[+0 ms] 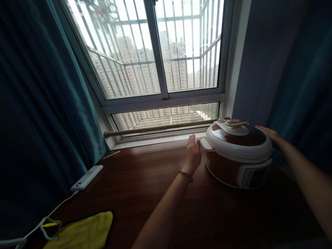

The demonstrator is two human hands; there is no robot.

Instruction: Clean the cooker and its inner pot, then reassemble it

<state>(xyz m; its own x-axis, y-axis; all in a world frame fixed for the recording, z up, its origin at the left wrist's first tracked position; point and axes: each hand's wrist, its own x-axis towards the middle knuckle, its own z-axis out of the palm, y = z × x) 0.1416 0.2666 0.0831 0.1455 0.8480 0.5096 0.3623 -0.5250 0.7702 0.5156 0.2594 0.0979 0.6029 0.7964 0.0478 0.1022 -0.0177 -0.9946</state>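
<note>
An electric pressure cooker with a white rim, brown body and shiny lid stands upright on the wooden tabletop, on the right. Its control panel faces the near right side, and a white side handle sticks out to the left. Just left of that handle is my left hand, fingers stretched out and holding nothing. My right hand is at the cooker's far right side. Its fingers reach forward, partly hidden behind the lid; whether they touch the cooker is unclear.
A barred window lies behind the table, with a horizontal rail low across it. Blue curtains hang at both sides. A white power bank with a cable and a yellow cloth lie on the left of the tabletop.
</note>
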